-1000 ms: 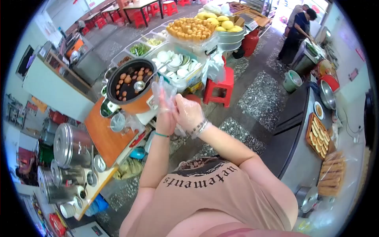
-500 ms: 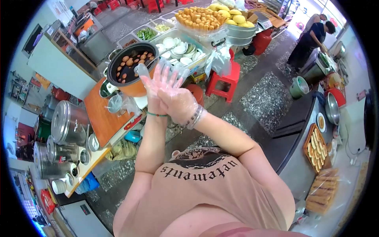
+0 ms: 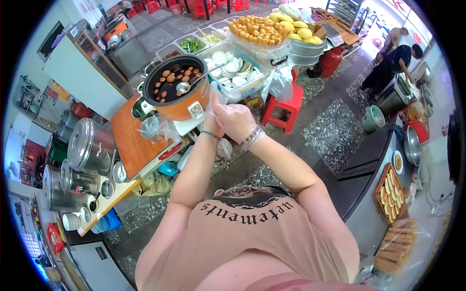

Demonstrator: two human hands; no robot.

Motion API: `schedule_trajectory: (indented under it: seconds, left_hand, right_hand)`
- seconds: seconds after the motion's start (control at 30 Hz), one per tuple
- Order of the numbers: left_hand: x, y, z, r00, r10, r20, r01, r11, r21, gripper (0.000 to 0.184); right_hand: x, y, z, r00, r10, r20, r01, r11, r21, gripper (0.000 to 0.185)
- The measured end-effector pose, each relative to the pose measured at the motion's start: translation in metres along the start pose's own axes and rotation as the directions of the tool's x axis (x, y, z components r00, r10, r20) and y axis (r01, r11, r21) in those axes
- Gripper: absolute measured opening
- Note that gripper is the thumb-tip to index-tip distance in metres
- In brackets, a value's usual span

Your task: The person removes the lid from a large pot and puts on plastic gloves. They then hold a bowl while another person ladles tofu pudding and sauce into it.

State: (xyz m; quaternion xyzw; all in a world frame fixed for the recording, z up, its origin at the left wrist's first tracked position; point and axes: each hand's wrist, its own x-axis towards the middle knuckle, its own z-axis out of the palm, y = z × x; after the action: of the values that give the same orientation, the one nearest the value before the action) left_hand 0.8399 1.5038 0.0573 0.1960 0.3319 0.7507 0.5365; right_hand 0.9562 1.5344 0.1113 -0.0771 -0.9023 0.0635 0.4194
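Both hands are held out in front of me, each in a clear disposable plastic glove. My left hand (image 3: pixel 216 100) points away from me and is seen edge-on, its visible fingers stretched out with nothing in them; part of it is behind the other hand. My right hand (image 3: pixel 235 120) is closed at the left wrist and lower palm, gripping the plastic glove there. Just beyond them stands an orange pot (image 3: pixel 178 112) of dark liquid with brown eggs (image 3: pixel 170 77) and a ladle (image 3: pixel 183 88). A tub of small white dishes (image 3: pixel 238 80) is to its right.
Fried dough pieces (image 3: pixel 259 31) are heaped beyond the dishes, near yellow buns (image 3: pixel 305 34). A red stool (image 3: pixel 286 106) stands on the floor. Metal canisters (image 3: pixel 90 145) line the left side. On the right are a counter (image 3: pixel 361 203), a tray of buns (image 3: pixel 390 194) and two people (image 3: pixel 395 60).
My left hand has turned from a spread, palm-showing pose to edge-on. Both hands have shifted right and slightly lower in view, with the right still gripping at the left wrist.
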Motion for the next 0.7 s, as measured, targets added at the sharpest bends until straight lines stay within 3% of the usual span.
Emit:
schedule_trajectory:
  seconds: [0.03, 0.1, 0.13, 0.2, 0.23, 0.3, 0.33, 0.43, 0.5, 0.57, 0.6, 0.63, 0.7]
  left_hand:
    - [0.003, 0.002, 0.000, 1.000, 0.003, 0.002, -0.003, 1.000, 0.001, 0.075]
    - [0.006, 0.001, 0.003, 0.979, 0.168, -0.117, -0.172, 0.985, -0.024, 0.077]
    - [0.008, 0.005, 0.005, 0.979, 0.173, -0.107, -0.177, 0.984, -0.025, 0.077]
    - [0.006, 0.012, 0.005, 0.932, 0.362, -0.011, -0.362, 0.929, -0.083, 0.077]
    - [0.000, 0.020, 0.013, 0.931, 0.365, -0.008, -0.365, 0.927, -0.083, 0.077]
    - [-0.010, 0.034, 0.030, 0.937, 0.339, -0.083, -0.345, 0.935, -0.078, 0.087]
    - [-0.012, 0.034, 0.029, 0.934, 0.357, -0.001, -0.357, 0.934, -0.032, 0.086]
    - [-0.010, 0.037, 0.033, 0.930, 0.367, 0.001, -0.366, 0.930, -0.041, 0.085]
    - [-0.001, 0.028, 0.023, 0.923, 0.385, -0.011, -0.385, 0.923, -0.003, 0.083]
    - [0.008, 0.016, 0.009, 0.901, 0.394, -0.182, -0.350, 0.907, 0.234, 0.076]
    - [0.006, 0.013, 0.001, 0.901, 0.412, -0.140, -0.335, 0.862, 0.380, 0.078]
    - [0.011, 0.009, -0.004, 0.900, 0.415, -0.135, -0.339, 0.860, 0.380, 0.078]
    - [0.022, -0.004, -0.018, 0.801, 0.577, -0.160, -0.326, 0.644, 0.692, 0.074]
  right_hand:
    - [0.001, -0.002, 0.005, 1.000, -0.002, -0.002, 0.002, 1.000, -0.001, 0.009]
    - [-0.003, -0.003, 0.014, 0.972, 0.221, 0.074, -0.223, 0.975, 0.015, 0.012]
    - [-0.002, -0.002, 0.014, 0.974, 0.216, 0.067, -0.217, 0.976, 0.010, 0.012]
    - [-0.003, -0.004, 0.014, 0.902, 0.414, 0.124, -0.419, 0.908, 0.023, 0.016]
    - [-0.003, -0.004, 0.014, 0.904, 0.411, 0.121, -0.416, 0.909, 0.023, 0.016]
    - [-0.004, -0.002, 0.010, 0.758, 0.601, 0.253, -0.629, 0.776, 0.039, 0.020]
    - [-0.003, -0.006, 0.004, 0.715, 0.601, 0.356, -0.655, 0.754, 0.042, 0.020]
    - [-0.020, 0.003, 0.036, 0.767, 0.461, 0.447, -0.552, 0.829, 0.092, 0.021]
    - [-0.020, 0.003, 0.032, 0.756, 0.426, 0.498, -0.503, 0.864, 0.025, 0.023]
    - [-0.014, -0.004, 0.028, 0.716, 0.542, 0.440, -0.563, 0.821, -0.096, 0.024]
    - [-0.018, 0.001, 0.032, 0.774, 0.507, 0.379, -0.516, 0.852, -0.084, 0.023]
    - [-0.012, 0.000, 0.024, 0.777, 0.506, 0.375, -0.514, 0.853, -0.084, 0.023]
    - [-0.002, 0.001, 0.008, 0.818, 0.514, 0.258, -0.514, 0.855, -0.075, 0.020]
